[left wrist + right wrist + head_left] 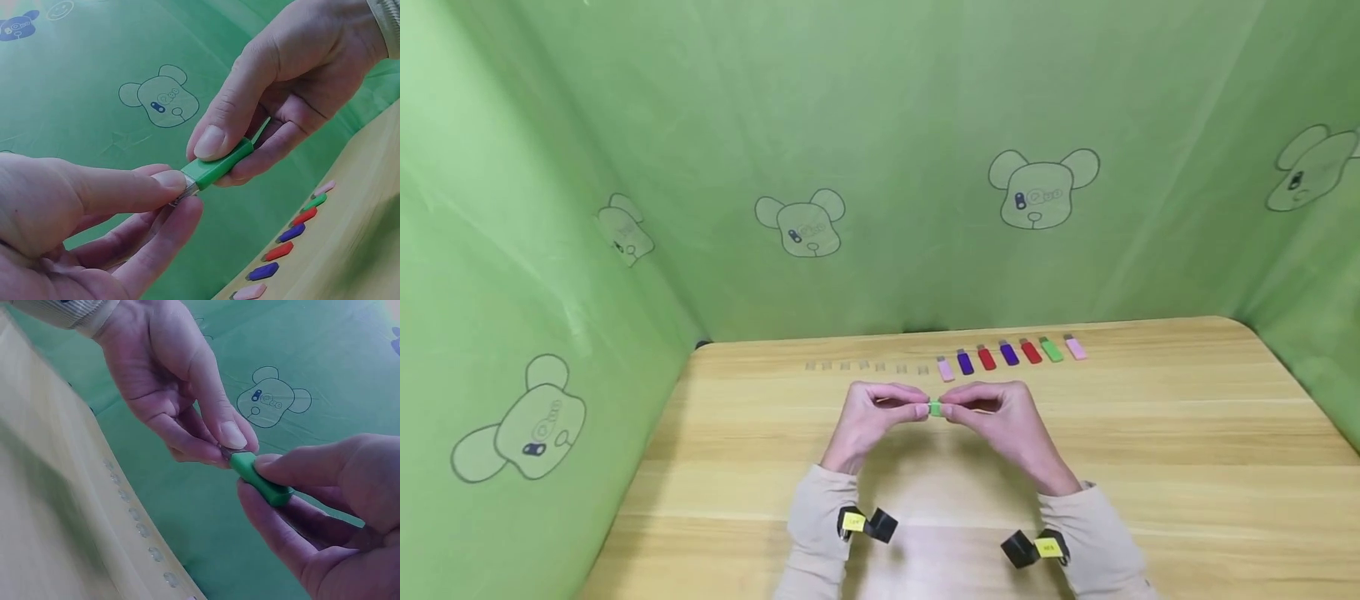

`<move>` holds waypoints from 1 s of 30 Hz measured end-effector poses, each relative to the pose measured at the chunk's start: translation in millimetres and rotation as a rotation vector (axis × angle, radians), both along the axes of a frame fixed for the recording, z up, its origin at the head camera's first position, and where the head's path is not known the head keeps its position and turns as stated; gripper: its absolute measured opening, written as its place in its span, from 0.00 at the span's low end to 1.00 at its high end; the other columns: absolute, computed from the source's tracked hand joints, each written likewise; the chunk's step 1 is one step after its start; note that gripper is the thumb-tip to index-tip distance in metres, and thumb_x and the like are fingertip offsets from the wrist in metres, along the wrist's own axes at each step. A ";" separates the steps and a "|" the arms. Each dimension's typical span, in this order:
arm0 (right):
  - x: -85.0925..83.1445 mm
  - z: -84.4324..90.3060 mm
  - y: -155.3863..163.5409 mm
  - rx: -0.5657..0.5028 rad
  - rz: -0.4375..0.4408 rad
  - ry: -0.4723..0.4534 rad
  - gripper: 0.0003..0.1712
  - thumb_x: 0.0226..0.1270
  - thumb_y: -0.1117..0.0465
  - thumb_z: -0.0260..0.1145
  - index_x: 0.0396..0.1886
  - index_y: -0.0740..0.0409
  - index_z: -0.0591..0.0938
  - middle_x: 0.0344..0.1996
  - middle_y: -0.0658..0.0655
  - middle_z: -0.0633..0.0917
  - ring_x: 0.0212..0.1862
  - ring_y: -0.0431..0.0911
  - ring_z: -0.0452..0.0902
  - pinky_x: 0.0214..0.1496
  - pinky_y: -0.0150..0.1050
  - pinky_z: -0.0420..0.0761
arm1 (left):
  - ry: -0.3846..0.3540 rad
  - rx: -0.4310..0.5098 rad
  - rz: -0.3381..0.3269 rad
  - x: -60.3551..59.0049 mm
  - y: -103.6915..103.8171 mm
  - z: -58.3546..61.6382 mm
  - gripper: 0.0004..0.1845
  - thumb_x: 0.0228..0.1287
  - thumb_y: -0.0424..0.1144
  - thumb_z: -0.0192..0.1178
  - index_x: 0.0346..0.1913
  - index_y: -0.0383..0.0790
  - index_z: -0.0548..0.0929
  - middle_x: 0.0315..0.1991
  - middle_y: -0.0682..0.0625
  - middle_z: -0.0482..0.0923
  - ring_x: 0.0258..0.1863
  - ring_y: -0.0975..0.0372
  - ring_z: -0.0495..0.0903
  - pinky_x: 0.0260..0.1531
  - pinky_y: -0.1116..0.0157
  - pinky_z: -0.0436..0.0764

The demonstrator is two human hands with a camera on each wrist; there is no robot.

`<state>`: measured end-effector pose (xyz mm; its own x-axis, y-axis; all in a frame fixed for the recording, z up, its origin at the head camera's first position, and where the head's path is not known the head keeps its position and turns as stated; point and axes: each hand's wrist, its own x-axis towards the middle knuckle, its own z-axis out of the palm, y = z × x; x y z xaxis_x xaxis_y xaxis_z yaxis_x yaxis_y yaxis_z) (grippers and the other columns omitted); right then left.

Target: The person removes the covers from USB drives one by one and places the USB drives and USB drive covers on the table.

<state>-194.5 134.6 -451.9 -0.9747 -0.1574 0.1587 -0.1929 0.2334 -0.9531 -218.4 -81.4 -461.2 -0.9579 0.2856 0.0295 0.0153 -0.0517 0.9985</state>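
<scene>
Both hands meet over the table around a green USB flash drive (pixel 215 164). My right hand (pixel 1000 414) pinches its green body between thumb and fingers. My left hand (pixel 876 414) pinches the plug end, where a small clear cap (pixel 189 185) shows at the metal, mostly hidden by the thumb and fingertips. The two hands' fingertips are close together in the head view. A thin green tab sticks out behind the right thumb in the left wrist view.
Beyond the hands, several USB drives (pixel 987 357) in pink, purple, red and green lie in a slanting row. To their left runs a row of several small clear caps (pixel 881 367). A green curtain (pixel 910 167) hangs behind the wooden table (pixel 1187 450).
</scene>
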 end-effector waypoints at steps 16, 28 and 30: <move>-12.3 -8.3 93.5 0.024 -0.229 -0.167 0.27 0.65 0.51 0.76 0.56 0.64 0.84 0.45 0.49 0.90 0.46 0.38 0.85 0.50 0.28 0.83 | -0.065 0.032 0.155 -10.0 -45.4 -2.0 0.13 0.56 0.26 0.75 0.44 0.28 0.89 0.44 0.40 0.89 0.42 0.55 0.89 0.51 0.60 0.87; -78.3 -43.4 190.7 0.069 -0.649 -0.260 0.26 0.65 0.52 0.76 0.59 0.58 0.85 0.23 0.24 0.82 0.36 0.25 0.77 0.59 0.24 0.75 | -0.042 0.018 0.177 -12.5 -42.3 -13.3 0.13 0.54 0.22 0.73 0.43 0.24 0.87 0.40 0.37 0.88 0.38 0.57 0.89 0.47 0.62 0.88; -88.8 -46.6 197.0 0.102 -0.679 -0.275 0.26 0.65 0.52 0.76 0.58 0.59 0.84 0.20 0.24 0.81 0.35 0.26 0.76 0.63 0.32 0.75 | -0.042 0.017 0.173 -13.3 -42.8 -14.7 0.13 0.54 0.21 0.73 0.44 0.24 0.87 0.41 0.36 0.88 0.38 0.57 0.89 0.48 0.62 0.88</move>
<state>-283.3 331.6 -498.5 -0.8650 0.4939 -0.0886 0.2686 0.3066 -0.9132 -231.7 -124.2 -475.8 -0.9932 0.1158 -0.0080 -0.0160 -0.0686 0.9975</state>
